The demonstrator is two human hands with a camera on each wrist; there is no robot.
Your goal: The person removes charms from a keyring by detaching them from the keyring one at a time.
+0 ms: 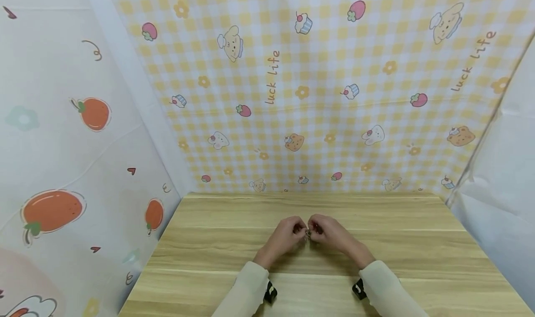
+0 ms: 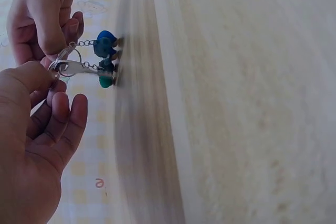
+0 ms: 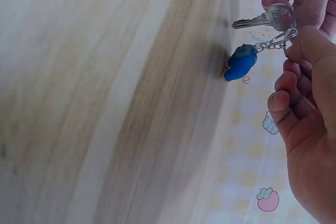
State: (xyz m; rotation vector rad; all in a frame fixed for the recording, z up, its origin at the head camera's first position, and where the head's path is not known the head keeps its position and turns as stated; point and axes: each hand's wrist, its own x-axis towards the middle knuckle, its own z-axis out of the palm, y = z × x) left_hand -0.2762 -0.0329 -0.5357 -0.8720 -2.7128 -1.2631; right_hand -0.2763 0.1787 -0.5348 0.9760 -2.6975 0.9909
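In the head view my left hand (image 1: 288,231) and right hand (image 1: 328,230) meet above the wooden table, fingertips close together over small metal pieces. The left wrist view shows my left hand (image 2: 34,124) pinching a metal key ring (image 2: 54,68) beside a silver key (image 2: 79,68). Opposite it, my right hand (image 3: 320,103) pinches a ring (image 3: 287,43) with a short chain. A small blue figure pendant (image 3: 241,64) hangs from that chain, near the key (image 3: 254,22). In the left wrist view a green pendant part (image 2: 106,80) shows below the blue one (image 2: 105,40). The fingertips partly hide the rings.
The wooden table (image 1: 209,261) spreads around both hands. A yellow checked cloth (image 1: 317,117) hangs behind its back edge, and a white printed sheet (image 1: 104,168) covers the left side. White sheeting (image 1: 501,168) stands at the right. Dark devices (image 1: 270,293) sit at the wrists.
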